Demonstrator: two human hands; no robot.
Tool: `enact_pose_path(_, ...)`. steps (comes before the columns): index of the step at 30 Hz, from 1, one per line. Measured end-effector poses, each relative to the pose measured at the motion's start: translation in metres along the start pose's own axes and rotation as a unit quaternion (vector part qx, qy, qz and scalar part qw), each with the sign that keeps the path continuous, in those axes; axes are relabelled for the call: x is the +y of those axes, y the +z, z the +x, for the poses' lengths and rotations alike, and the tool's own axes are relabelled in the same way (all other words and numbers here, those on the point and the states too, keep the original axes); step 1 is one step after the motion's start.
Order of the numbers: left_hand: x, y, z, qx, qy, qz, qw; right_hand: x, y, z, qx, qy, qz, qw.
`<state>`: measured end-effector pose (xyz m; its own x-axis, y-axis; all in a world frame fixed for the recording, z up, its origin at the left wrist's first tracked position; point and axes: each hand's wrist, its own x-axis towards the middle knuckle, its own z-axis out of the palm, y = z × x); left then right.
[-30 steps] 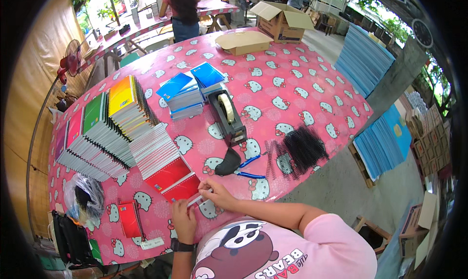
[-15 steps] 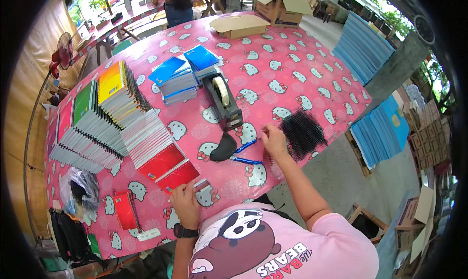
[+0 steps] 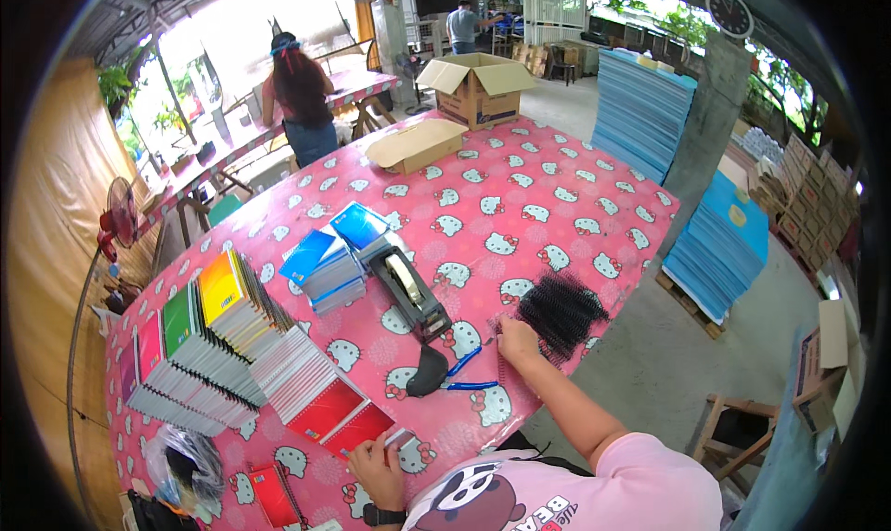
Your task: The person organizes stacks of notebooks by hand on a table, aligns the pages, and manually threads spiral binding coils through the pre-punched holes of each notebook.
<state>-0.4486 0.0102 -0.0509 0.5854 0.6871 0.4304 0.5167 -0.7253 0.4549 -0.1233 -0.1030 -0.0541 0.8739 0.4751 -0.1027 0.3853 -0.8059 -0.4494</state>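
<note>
My left hand [image 3: 378, 468] is closed at the near end of a row of red notebooks [image 3: 364, 429], its fingers gripping the end notebook. My right hand [image 3: 518, 343] is pinched closed beside a pile of black spiral binding coils [image 3: 561, 310]. A thin dark coil [image 3: 502, 369] shows at its fingers, partly hidden. Between my hands lie blue-handled pliers [image 3: 475, 385], next to a rounded black object [image 3: 428, 372] whose kind I cannot make out. Beyond them stands a black tape dispenser [image 3: 405, 290] with a pale roll.
Green notebooks [image 3: 181, 322], yellow notebooks [image 3: 223, 290] and blue notebooks [image 3: 320, 266] stand in stacks on the pink table [image 3: 548, 211]. A single red notebook [image 3: 272, 496] lies near a plastic bag [image 3: 184, 466]. An open carton [image 3: 475, 90] is at the far edge. Two people are beyond.
The view has tilted up, showing more of the far room and a second person. Both hands stay near the same things; the right is still beside the coils, the left on the red notebooks.
</note>
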Motion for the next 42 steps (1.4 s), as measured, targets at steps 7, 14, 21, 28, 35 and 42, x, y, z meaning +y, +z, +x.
enact_pose_path(7, 0.000, 0.001, 0.000, -0.013, 0.019, 0.013, 1.000, -0.009, 0.022, -0.003, 0.067, -0.172, 0.042, 0.982)
enact_pose_path(14, 0.005, 0.006, 0.000, -0.031, 0.090, 0.025, 0.995, -0.082, 0.019, -0.074, -0.211, -0.355, 0.215, 0.885)
enact_pose_path(21, 0.000, 0.009, -0.002, -0.047, 0.116, 0.014, 0.992, -0.095, 0.049, -0.106, -0.261, -0.525, 0.207, 0.783)
enact_pose_path(28, 0.004, 0.005, -0.004, -0.071, 0.140, 0.006, 0.988, -0.081, 0.051, -0.098, -0.257, -0.481, 0.306, 0.780)
enact_pose_path(35, 0.001, 0.008, 0.000, -0.072, 0.138, 0.016, 0.988, -0.075, 0.060, -0.095, -0.232, -0.485, 0.256, 0.803)
enact_pose_path(42, 0.002, 0.006, 0.000, -0.085, 0.133, -0.001, 0.987, -0.083, 0.077, -0.092, -0.201, -0.522, 0.303, 0.771)
